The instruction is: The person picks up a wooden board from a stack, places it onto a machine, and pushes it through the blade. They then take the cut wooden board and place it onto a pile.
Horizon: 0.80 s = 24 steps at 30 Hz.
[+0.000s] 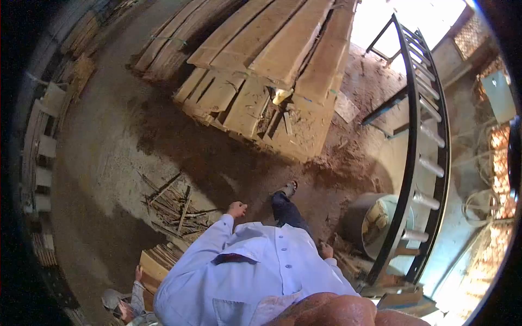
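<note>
My left hand (237,209) hangs beside the pale blue shirt (283,266), its fingers curled in with no object visible in them. It is nearest to a loose pile of thin wood sticks (176,205) on the floor. On the other side of the shirt, my right hand (326,250) shows only in part and its fingers are unclear. It hangs left of a large drum (359,220) with pale pieces inside. One dark trouser leg and a foot (291,189) stick out ahead on the brown floor.
Wide planks (261,41) lie stacked ahead, with scraps on their lower layer. A tall rack with metal rollers (413,125) stands at the right. At the lower left, a co-worker in a cap (111,299) has a hand by stacked boards (155,264). More timber lines the far left.
</note>
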Available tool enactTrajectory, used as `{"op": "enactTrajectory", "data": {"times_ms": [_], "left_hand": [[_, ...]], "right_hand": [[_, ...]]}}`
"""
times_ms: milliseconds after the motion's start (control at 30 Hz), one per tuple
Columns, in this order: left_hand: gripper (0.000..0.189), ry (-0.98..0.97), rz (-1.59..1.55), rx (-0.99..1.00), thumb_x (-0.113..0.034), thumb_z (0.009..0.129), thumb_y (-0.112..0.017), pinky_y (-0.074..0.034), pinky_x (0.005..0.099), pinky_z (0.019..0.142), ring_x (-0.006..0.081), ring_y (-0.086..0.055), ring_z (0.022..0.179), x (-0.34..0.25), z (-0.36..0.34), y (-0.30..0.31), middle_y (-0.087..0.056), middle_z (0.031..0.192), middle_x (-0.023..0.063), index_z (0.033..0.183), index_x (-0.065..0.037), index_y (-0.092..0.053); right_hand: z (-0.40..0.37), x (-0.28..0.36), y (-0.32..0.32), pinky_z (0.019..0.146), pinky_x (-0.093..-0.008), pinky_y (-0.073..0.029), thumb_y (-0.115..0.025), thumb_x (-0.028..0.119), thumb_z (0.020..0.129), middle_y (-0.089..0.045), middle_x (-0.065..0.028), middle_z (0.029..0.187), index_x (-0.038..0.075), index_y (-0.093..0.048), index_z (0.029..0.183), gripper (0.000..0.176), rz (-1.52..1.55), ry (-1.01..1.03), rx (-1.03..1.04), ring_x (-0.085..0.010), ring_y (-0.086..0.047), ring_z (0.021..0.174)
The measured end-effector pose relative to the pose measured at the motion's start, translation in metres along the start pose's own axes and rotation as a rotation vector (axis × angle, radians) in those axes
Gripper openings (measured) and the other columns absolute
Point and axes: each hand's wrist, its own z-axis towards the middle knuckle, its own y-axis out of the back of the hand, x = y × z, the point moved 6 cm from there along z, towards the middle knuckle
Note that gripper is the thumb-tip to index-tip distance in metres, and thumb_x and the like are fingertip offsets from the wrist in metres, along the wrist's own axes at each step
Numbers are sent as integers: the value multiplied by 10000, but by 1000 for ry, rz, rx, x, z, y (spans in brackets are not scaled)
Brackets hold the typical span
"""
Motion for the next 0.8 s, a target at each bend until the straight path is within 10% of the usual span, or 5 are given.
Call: {"op": "enactTrajectory", "data": {"times_ms": [100,300,467,700,800], "left_hand": [[355,4,27,-62,-334,919,-638,-531,352,566,183,-683,634,-47,5,22,-706,771,107,909,17,-692],[357,-168,45,-251,-342,877,-678,-545,371,722,220,-705,745,-156,72,75,-722,820,129,964,3,-710],[469,-468,-133,-407,-334,912,-661,-504,285,684,140,-614,794,-298,142,113,-661,975,64,1217,12,-576],[411,-353,-683,-166,-424,947,-627,-471,273,692,172,-563,950,-476,246,152,-535,1014,53,1178,-94,-544],[592,-321,-845,-73,-442,931,-643,-460,395,909,247,-559,1054,-516,283,166,-564,1174,83,1373,-88,-468]], "right_hand": [[102,-45,-45,709,-394,-537,-616,306,951,-718,-156,904,-27,-692,999,345,-436,429,-58,-271,-679,809],[160,130,-11,468,-311,-467,-615,268,970,-689,-90,837,-3,-658,1000,276,520,-128,139,-185,-657,609],[185,250,52,680,-309,-546,-639,284,941,-711,-119,924,-50,-656,1122,380,621,40,0,-183,-692,794],[177,203,76,736,-367,-539,-670,307,903,-728,-137,932,3,-707,1051,341,728,-55,-200,-225,-695,852],[126,144,71,621,-398,-532,-567,234,953,-724,-134,897,60,-691,1006,219,73,269,-481,-289,-683,742]]}}
